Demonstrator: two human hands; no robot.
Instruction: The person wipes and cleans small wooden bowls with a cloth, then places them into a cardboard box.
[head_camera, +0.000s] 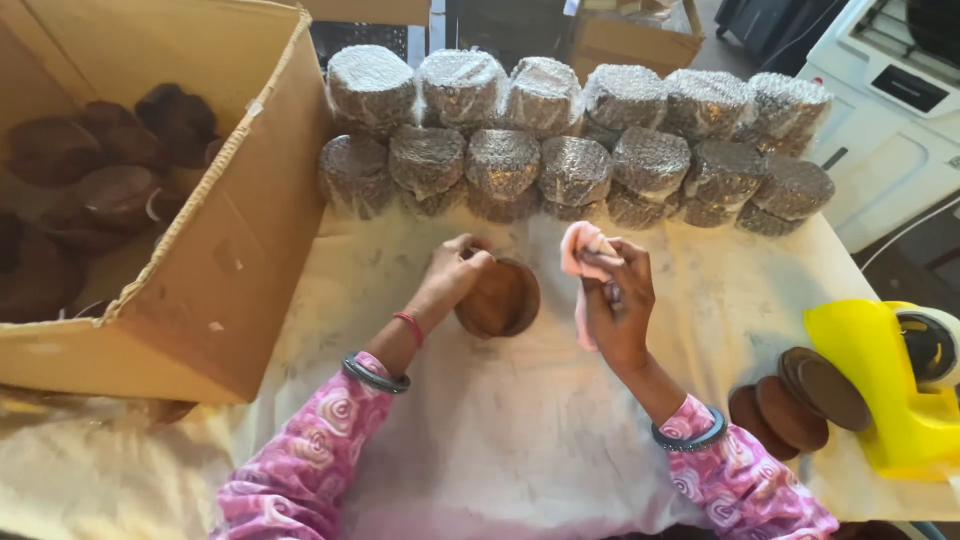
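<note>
**A:** Notes from the bench. The left hand (455, 268) is clamped on the rim of a round brown wooden bowl (497, 297), fingers curled over the far edge. The bowl sits tilted on the cloth-covered table (520, 430), its hollow turned toward the other hand.

**B:** Why tilted, do you think?

**A:** My guess is that it opens the inside to the cloth. The right hand (615, 300) is closed around a bunched pink rag (580, 250), just beside the bowl but not touching it at this instant.

**B:** And the bowl's place?

**A:** Centre of the table, near the person, between the two hands.

**B:** What's along the back?

**A:** Two tiers of round bundles in bubble wrap (575, 125), stacked tight against the far edge, likely to leave the working space free. To the left, a big cardboard box (235, 250) tipped on its side with its open mouth facing inward, dark brown bowls (110, 170) loose inside. Laid that way, its contents lie within reach of the left arm.

**B:** Right side?

**A:** A short row of flat brown discs (795, 400) leaning on one another, touching a yellow tape dispenser (890, 395) at the table's right edge. Both sit by the right elbow, well apart from the bowl.

**B:** Anyone else about?

**A:** None that I can see.
</note>
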